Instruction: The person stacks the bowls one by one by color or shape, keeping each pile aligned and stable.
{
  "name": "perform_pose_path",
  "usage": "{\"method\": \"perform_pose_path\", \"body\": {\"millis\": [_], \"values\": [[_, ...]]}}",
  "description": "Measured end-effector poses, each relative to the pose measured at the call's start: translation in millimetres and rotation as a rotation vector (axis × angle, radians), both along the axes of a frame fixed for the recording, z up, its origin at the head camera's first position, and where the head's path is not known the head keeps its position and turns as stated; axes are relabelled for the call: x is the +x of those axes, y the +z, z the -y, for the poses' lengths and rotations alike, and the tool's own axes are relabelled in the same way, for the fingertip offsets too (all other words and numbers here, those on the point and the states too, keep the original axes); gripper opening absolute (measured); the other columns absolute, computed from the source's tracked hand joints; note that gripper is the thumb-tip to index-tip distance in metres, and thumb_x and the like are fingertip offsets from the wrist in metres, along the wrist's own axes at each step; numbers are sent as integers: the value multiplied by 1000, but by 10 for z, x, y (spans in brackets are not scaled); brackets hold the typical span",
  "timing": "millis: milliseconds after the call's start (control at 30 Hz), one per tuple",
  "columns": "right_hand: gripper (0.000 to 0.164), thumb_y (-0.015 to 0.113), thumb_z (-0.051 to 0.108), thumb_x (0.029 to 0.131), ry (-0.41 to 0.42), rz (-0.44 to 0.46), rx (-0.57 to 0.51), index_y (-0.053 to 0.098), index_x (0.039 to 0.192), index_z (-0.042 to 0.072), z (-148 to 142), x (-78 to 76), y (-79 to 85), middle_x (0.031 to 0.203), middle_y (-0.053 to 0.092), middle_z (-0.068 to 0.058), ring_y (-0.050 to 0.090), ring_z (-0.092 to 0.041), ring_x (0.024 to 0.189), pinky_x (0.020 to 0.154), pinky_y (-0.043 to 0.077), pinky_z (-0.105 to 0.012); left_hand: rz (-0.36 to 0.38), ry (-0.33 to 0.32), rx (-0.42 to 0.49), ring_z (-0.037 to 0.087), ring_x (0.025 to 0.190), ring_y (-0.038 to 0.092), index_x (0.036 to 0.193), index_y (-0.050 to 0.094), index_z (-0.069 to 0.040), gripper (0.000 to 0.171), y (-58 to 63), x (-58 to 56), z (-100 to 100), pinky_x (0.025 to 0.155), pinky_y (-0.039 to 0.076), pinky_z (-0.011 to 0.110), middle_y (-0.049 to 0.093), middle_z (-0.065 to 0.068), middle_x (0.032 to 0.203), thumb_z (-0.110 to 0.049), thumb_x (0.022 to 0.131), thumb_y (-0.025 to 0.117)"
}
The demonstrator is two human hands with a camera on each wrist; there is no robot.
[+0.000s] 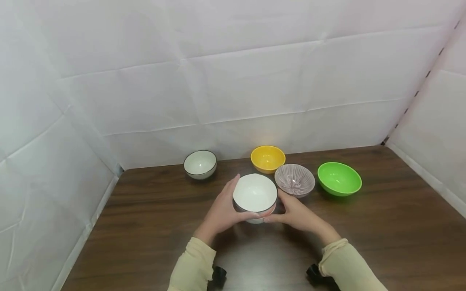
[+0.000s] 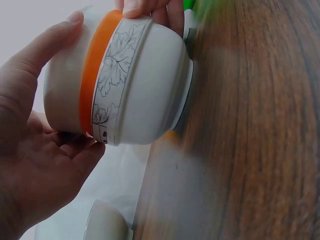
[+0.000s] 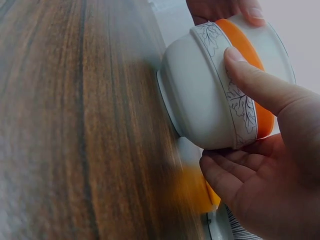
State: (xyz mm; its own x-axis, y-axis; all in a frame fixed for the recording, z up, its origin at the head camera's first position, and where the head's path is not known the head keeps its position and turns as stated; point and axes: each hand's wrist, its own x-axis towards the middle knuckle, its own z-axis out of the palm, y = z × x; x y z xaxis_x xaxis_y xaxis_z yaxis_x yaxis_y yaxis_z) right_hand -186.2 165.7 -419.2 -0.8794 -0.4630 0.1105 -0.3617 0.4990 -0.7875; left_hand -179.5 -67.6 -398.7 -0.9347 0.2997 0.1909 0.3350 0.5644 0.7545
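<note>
Three bowls are nested in a stack between the two hands, near the middle of the table. On top is a white bowl with a dark rim [image 1: 255, 192]. Below it shows the band of an orange bowl [image 2: 91, 75]. Lowest is a white bowl with a leaf-patterned band [image 2: 155, 85], its foot right at the tabletop. The left hand [image 1: 225, 206] grips the upper white bowl from the left, thumb on the near side. From the right, the right hand [image 1: 296, 212] holds the patterned bowl, its thumb across the leaf band and fingers curled round the far side.
Behind the stack stand a yellow bowl [image 1: 268, 159] and a purple-striped bowl [image 1: 295, 180]. A green bowl [image 1: 339, 179] sits farther right, a pale dark-rimmed bowl [image 1: 200, 165] at the back left. White sheeting [image 1: 233, 81] borders the dark wooden table [image 1: 145, 242].
</note>
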Motion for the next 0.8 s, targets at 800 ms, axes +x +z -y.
{"method": "perform_pose_path", "body": {"millis": [800], "values": [[75, 69, 34, 86, 45, 114, -42, 36, 142, -4, -187, -22, 95, 139, 49, -25, 51, -36, 123, 102, 43, -57, 52, -123, 33, 24, 138, 31, 152, 21, -9, 108, 85, 2, 197, 112, 33, 54, 30, 11, 155, -38, 69, 84]]}}
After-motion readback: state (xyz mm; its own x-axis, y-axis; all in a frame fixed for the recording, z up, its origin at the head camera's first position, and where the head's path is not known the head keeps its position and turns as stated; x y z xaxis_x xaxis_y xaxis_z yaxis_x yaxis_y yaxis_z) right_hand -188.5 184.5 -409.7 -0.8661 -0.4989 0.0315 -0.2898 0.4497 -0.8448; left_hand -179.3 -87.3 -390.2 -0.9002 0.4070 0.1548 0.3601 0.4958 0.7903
